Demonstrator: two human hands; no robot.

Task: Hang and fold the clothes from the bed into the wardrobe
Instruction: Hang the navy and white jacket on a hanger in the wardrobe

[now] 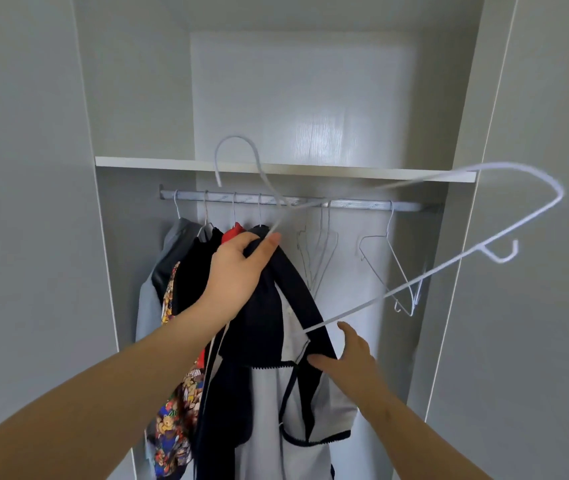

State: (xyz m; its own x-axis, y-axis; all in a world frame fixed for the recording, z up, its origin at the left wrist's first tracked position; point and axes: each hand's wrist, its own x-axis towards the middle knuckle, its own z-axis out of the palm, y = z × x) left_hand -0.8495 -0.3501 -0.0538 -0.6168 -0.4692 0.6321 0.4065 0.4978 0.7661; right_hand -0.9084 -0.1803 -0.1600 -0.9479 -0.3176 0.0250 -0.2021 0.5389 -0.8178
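My left hand (241,271) pinches the white hanger (449,263) at its neck, bunching the navy-and-white garment (265,306) under the palm. Right of that grip, my right hand (348,355) lies spread, fingertips on the dark trim just below the hanger's bar end. The wire looks thin and slick. Soft cloth could slide off it, or the free shoulder could snag the empty hangers (385,258) on the rail (362,204) above.

Grey jacket (172,244) hangs leftmost; cartoon-print garment (175,420) beside it (partly hidden); empty wire hangers (387,233) right.
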